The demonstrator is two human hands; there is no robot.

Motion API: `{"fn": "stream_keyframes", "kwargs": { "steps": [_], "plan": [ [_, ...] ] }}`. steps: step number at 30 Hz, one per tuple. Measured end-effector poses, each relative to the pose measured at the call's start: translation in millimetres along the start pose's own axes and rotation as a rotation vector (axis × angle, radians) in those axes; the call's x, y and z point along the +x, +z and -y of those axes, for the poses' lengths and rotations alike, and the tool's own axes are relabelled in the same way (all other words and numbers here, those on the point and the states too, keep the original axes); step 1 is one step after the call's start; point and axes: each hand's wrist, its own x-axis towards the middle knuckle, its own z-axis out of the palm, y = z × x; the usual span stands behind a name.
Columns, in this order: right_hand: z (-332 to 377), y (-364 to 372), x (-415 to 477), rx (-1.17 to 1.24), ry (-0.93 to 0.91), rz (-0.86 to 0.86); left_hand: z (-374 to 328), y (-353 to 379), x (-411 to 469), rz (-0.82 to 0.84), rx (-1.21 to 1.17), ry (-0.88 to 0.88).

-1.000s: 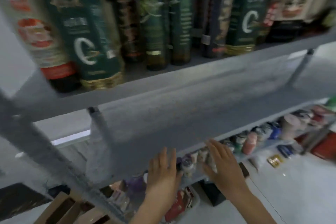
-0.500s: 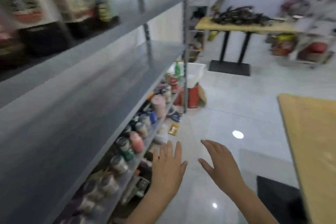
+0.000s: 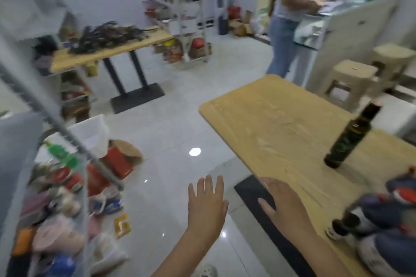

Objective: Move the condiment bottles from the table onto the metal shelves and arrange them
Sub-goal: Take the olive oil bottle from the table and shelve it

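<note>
No legible text on anything.

A bottle (image 3: 347, 139) stands on the table (image 3: 270, 123) at right; the metal shelves (image 3: 15, 146) stand at left.

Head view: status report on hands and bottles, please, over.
Left hand and right hand open, empty. Dark bottle upright on the table, untouched. Second bottle blurred, beside a blue bundle.

Looks like a shop's stockroom: grey metal shelves (image 3: 15, 141) on the left crammed with jars and packets (image 3: 60, 175), another loaded rack (image 3: 180, 7) by the far wall, cartons (image 3: 238, 27) on the white tiled floor (image 3: 180, 132), a plain wooden table (image 3: 270, 123), plastic stools (image 3: 353, 74).
</note>
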Motion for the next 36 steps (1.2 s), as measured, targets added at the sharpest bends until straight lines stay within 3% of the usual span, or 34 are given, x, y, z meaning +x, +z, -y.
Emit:
{"fn": "stream_keyframes", "kwargs": {
  "steps": [9, 17, 21, 26, 36],
  "plan": [
    [-33, -19, -49, 0.002, 0.654, -0.282, -52, 1, 96, 0.037, -0.070, 0.561],
    [-41, -26, -110, -0.010, 0.947, -0.433, -137, 10, 90, 0.185, -0.085, 0.935],
    [-63, -55, -121, -0.022, 0.971, -0.497, -183, 6, 92, 0.176, -0.100, 0.935],
    [-93, -103, -109, -0.070, 0.840, -0.523, -226, 2, 121, 0.114, -0.163, 0.816],
    [-149, -137, -49, -0.097, 0.797, -0.528, -289, -23, 236, 0.029, -0.310, 0.696]
  ]
}}
